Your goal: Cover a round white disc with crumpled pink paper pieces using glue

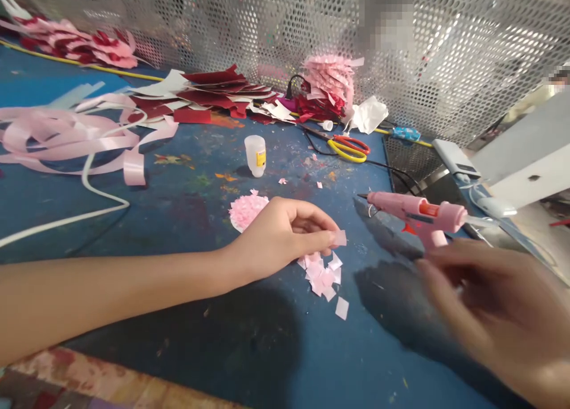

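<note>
My left hand [285, 234] pinches a small pink ribbon square [341, 237] between thumb and fingertips. Just below it lies a loose pile of pink ribbon squares [318, 275], with one square apart at the lower right. Partly covered by that hand is a round pink ruffled piece [246, 210] on a white base. At the right, my right hand [485, 314] is wrapped around the handle of a pink glue gun [414, 212], whose dark nozzle points left above the table. The end of a glue stick shows behind the gun.
A small glue bottle [255, 155] stands cap-down on the blue table [191, 326]. Scissors [350, 148] lie beyond it. Pink ribbon [66, 136] and a white cord [89, 177] spread left. Red and white sheets [209, 94] line the perforated metal screen [249, 29]; a power bank [456, 158] sits right.
</note>
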Motion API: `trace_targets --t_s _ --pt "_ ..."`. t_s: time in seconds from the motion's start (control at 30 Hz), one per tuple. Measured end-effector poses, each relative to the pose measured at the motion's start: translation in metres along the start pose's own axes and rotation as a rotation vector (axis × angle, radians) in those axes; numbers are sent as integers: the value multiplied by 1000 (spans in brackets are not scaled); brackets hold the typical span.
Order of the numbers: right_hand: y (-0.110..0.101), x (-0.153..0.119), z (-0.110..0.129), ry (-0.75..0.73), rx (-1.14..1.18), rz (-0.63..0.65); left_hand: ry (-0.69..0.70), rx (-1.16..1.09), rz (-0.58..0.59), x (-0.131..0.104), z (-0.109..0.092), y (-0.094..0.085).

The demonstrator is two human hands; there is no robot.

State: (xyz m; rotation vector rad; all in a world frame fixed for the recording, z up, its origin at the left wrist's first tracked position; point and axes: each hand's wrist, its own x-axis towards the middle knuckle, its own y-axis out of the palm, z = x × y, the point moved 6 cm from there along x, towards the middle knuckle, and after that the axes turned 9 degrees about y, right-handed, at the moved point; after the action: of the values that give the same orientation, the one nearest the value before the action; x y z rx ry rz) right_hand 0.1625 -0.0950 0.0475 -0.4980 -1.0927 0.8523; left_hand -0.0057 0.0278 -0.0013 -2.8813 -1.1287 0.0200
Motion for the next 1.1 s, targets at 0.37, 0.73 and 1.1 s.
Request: trace_targets --t_s 0.37,0.73,1.1 --pt "59 6 31 -16 322 211 77 16 47 0 -1 4" --pt "56 5 31 -18 273 204 88 118 18 0 -1 3" --pt "51 6 26 34 278 192 272 265 42 -2 -11 4"
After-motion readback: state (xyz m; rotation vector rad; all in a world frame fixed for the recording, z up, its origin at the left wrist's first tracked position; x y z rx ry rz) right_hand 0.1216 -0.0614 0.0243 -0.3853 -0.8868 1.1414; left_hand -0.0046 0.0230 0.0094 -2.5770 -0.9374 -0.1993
